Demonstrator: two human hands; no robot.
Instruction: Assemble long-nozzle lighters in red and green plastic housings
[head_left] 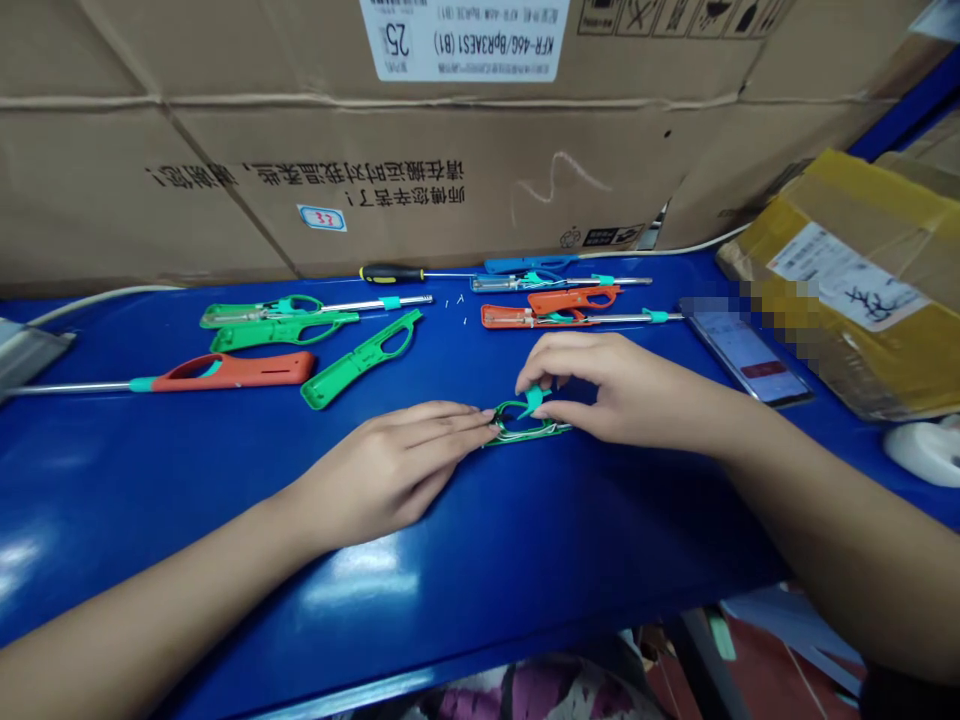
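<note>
Where cardboard boxes [225, 130] back the blue table [570, 540], right hand [607, 385] pinches a teal trigger [534, 399], left hand [390, 465] lies open.

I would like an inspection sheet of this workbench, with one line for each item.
Surface: glossy blue table, with light reflections.
Job's things: green plastic lighter shell lying flat; small teal trigger piece at its loop.
Clutter: orange long-nozzle lighter, loose green shell half, black-handled screwdriver, smartphone, yellow taped parcel.
Hands: left hand flat, fingertips on the shell; right hand pinching the trigger piece.
Cables: thin white cable along the back edge.
Surroundings: brown cardboard boxes behind the table.
</note>
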